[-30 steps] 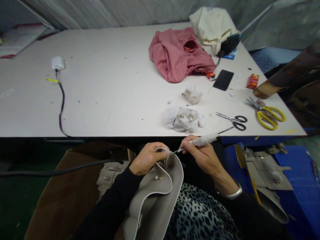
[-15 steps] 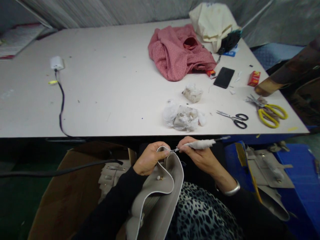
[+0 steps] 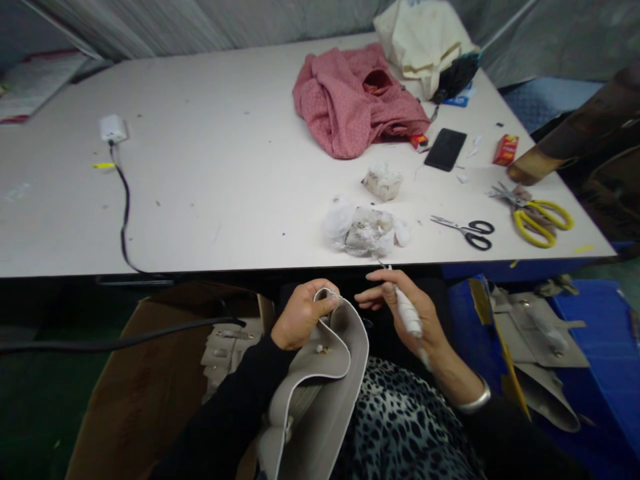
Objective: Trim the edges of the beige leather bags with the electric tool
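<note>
Below the table's front edge, my left hand [image 3: 303,315] pinches the upper rim of a light grey leather bag piece [image 3: 345,363]. The piece hangs down across my lap with its edge curled, and a small metal stud shows on it. My right hand [image 3: 413,310] is apart from the bag, to its right, and holds a thin metal-tipped tool with a white wrapped handle [image 3: 409,313]. The tool's tip points up toward a whitish block in crumpled plastic [image 3: 370,230] at the table edge. A second, smaller whitish block [image 3: 383,181] lies behind it.
On the white table [image 3: 225,167] lie black-handled scissors [image 3: 470,232], yellow-handled shears [image 3: 540,217], a phone [image 3: 446,149], a small red box [image 3: 506,150] and a pink cloth [image 3: 345,100]. A cardboard box [image 3: 125,380] stands left; a blue bin [image 3: 595,373] with grey bag pieces stands right.
My right hand has drawn the tool away from the bag's rim and turned it, so its tip now points up toward the wrapped block. My left hand stays on the rim.
</note>
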The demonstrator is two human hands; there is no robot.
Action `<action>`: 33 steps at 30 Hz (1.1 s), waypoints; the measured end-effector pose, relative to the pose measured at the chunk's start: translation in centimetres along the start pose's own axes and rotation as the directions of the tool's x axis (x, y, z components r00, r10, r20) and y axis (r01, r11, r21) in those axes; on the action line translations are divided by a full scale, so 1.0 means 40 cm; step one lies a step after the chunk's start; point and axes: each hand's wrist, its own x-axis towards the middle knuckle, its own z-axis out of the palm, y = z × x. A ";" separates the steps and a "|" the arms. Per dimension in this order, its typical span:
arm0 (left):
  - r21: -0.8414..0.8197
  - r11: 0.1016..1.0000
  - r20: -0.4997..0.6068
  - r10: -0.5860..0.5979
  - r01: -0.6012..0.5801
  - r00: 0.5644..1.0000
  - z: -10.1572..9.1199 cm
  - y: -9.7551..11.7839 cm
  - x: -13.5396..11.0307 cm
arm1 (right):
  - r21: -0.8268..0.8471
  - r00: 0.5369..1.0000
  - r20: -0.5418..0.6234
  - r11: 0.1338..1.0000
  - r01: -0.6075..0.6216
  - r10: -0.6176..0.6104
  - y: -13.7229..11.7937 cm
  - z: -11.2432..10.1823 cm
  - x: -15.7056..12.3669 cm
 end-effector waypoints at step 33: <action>0.389 0.828 0.142 0.379 -0.404 0.914 0.037 0.014 -0.142 | -0.254 0.997 -0.081 0.967 -0.005 -0.016 -0.006 0.067 -0.132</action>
